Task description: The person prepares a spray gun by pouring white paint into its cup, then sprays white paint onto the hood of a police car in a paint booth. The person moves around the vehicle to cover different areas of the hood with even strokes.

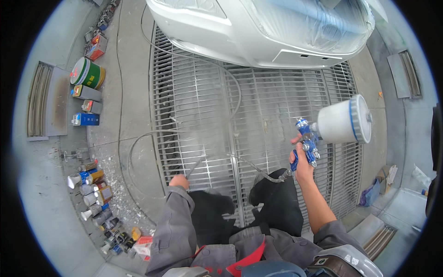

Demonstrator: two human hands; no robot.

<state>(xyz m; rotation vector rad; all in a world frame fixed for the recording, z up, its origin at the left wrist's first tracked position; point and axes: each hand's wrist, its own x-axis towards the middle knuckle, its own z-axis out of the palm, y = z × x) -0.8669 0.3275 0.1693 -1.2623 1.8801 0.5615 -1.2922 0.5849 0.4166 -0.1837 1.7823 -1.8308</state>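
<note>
My right hand grips the blue handle of a spray gun, with one finger stretched out near its trigger. A large white paint cup with a blue ring is mounted on the gun and lies tilted out to the right. From the handle's lower end an air hose runs left across my knees and fades into blur. My left hand is closed around a length of hose at my left knee. Ahead stands a white car body, part of it wrapped in clear masking film.
Metal floor grating lies beneath the car and me, with more hose looping over it. Along the left wall stand a green drum, several cans and cups. A blue bag sits at the right wall.
</note>
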